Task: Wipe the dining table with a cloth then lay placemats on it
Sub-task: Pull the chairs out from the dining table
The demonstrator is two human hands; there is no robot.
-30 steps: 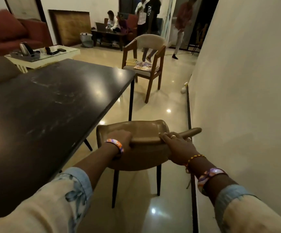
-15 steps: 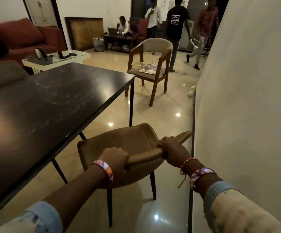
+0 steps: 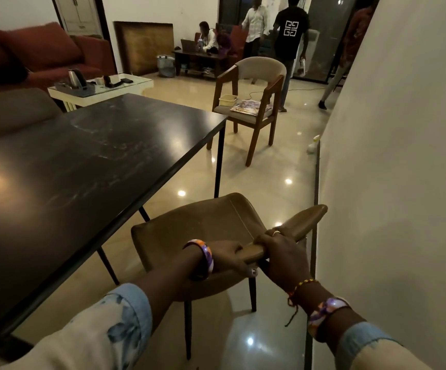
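The dark glossy dining table [image 3: 88,161] fills the left half of the view, its top bare. A brown padded chair [image 3: 203,225] stands on the floor beside the table's near right edge. Both hands grip the chair's curved backrest [image 3: 304,218]: my left hand [image 3: 227,259] at its near end, my right hand [image 3: 280,249] just beyond it. A wooden armchair [image 3: 256,102] stands past the table's far corner, with colourful flat placemats [image 3: 248,106] and a small pale tub [image 3: 227,99] on its seat. No cloth is visible.
A pale wall [image 3: 403,156] runs close along the right, leaving a narrow strip of shiny floor [image 3: 270,177]. Behind the table are a white side table [image 3: 136,86] with a kettle, a red sofa [image 3: 42,54], and several people [image 3: 291,36] near a low table.
The chair has swung away from the table, its backrest turning toward the wall, with both hands staying on it. My left hand has slid closer to my right. People at the back walked on.
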